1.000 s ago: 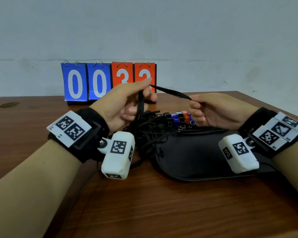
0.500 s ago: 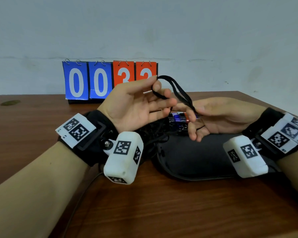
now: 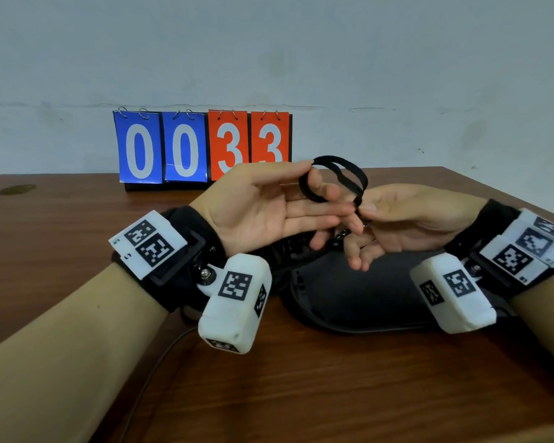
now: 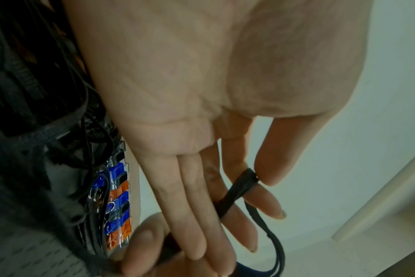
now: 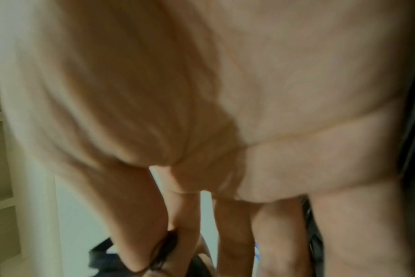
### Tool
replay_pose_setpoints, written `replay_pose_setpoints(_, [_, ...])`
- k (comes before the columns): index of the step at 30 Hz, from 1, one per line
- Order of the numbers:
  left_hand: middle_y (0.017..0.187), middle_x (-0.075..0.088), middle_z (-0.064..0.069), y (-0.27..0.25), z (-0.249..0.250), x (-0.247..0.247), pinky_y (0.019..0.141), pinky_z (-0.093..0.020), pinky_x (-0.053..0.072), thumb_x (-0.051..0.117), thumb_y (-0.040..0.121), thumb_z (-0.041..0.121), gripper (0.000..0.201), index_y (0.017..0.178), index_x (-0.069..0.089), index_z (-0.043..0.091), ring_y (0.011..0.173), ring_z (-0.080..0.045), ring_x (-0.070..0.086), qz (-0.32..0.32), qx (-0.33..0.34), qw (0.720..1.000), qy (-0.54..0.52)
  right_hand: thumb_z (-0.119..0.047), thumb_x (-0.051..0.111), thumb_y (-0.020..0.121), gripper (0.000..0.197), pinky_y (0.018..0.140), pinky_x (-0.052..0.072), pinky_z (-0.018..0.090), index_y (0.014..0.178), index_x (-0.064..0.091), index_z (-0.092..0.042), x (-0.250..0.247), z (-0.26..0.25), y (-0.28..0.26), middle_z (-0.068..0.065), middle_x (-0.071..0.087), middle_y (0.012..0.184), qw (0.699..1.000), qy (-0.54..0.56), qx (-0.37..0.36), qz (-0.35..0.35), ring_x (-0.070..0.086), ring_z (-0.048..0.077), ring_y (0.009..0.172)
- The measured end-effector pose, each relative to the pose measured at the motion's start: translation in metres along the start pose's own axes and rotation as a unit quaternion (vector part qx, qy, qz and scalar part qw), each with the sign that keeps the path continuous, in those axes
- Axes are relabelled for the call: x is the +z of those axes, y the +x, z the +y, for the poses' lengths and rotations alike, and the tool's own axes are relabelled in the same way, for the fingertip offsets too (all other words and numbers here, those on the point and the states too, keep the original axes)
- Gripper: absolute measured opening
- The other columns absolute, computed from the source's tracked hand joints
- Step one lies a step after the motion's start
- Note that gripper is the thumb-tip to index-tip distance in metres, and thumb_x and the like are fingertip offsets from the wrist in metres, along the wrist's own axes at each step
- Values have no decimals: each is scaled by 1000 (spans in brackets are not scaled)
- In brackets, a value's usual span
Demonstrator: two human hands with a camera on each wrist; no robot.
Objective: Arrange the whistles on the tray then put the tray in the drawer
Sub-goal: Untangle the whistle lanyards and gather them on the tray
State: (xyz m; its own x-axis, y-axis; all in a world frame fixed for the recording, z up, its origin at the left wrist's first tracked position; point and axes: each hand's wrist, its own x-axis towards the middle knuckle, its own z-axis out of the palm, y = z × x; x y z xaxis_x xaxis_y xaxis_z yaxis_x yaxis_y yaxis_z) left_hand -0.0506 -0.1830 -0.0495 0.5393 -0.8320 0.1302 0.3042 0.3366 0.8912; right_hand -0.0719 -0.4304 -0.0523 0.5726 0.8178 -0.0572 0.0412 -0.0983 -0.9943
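My left hand (image 3: 315, 174) is raised palm-up above the tray's far left end, thumb and forefinger pinching a black whistle lanyard (image 3: 336, 174) that loops round the fingers. The left wrist view shows that lanyard (image 4: 239, 187) wound round the forefinger under the thumb. My right hand (image 3: 360, 212) meets it from the right and pinches the same lanyard lower down. The black tray (image 3: 349, 298) lies on the table beneath both hands. A row of blue, orange and black whistles (image 4: 117, 206) lies on the tray beside tangled black cords (image 4: 59, 131). The hands hide these whistles in the head view.
A flip scoreboard (image 3: 202, 145) reading 0033 stands at the back of the wooden table (image 3: 301, 394) against the wall. A thin dark cable (image 3: 160, 356) runs from under my left wrist toward the front edge. White wrist cameras hang under both wrists.
My left hand lifted and turned palm-up, winding the lanyard into a loop round its fingers. My right hand opened and followed the cord inward to meet it.
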Motion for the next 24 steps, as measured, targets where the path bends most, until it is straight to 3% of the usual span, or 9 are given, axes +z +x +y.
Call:
replay_pose_setpoints(4, [89, 65, -4, 1, 1, -2, 78, -34, 60, 51, 95, 25, 21, 85, 62, 11, 87, -25, 74, 48, 9, 998, 48, -35, 57, 99, 22, 84, 51, 37, 98, 63, -13, -1, 1, 0, 18, 62, 118, 1000, 3, -1, 24, 62, 25, 90])
replay_pose_setpoints(8, [79, 61, 2, 1, 3, -10, 60, -25, 47, 49, 98, 30, 23, 82, 57, 16, 59, -12, 55, 105, 23, 989, 97, -35, 63, 95, 23, 64, 41, 28, 93, 61, -12, -1, 4, 0, 12, 59, 94, 998, 13, -17, 60, 53, 18, 68])
replay_pose_setpoints(14, [73, 45, 4, 2, 9, -19, 50, -20, 30, 49, 99, 29, 25, 79, 57, 18, 51, -8, 31, 162, 42, 982, 84, -31, 57, 96, 21, 50, 26, 23, 88, 56, -12, -9, 2, 0, 4, 51, 75, 989, 65, -35, 127, 39, 5, 46])
replay_pose_setpoints(19, [67, 44, 7, 0, 11, -23, 43, -17, 29, 54, 99, 30, 23, 81, 60, 17, 43, -5, 30, 192, 44, 978, 72, -28, 45, 93, 28, 41, 17, 20, 70, 55, -16, -12, -7, -4, -1, 45, 62, 960, 64, -17, 272, 27, 1, 34])
replay_pose_setpoints(24, [62, 48, 8, 4, 10, -26, 41, -16, 30, 62, 96, 29, 16, 89, 68, 16, 40, -3, 32, 219, 47, 971, 87, -32, 46, 91, 28, 41, 14, 20, 67, 44, -17, -16, -14, -11, -1, 41, 57, 946, 47, -13, 321, 25, 1, 32])
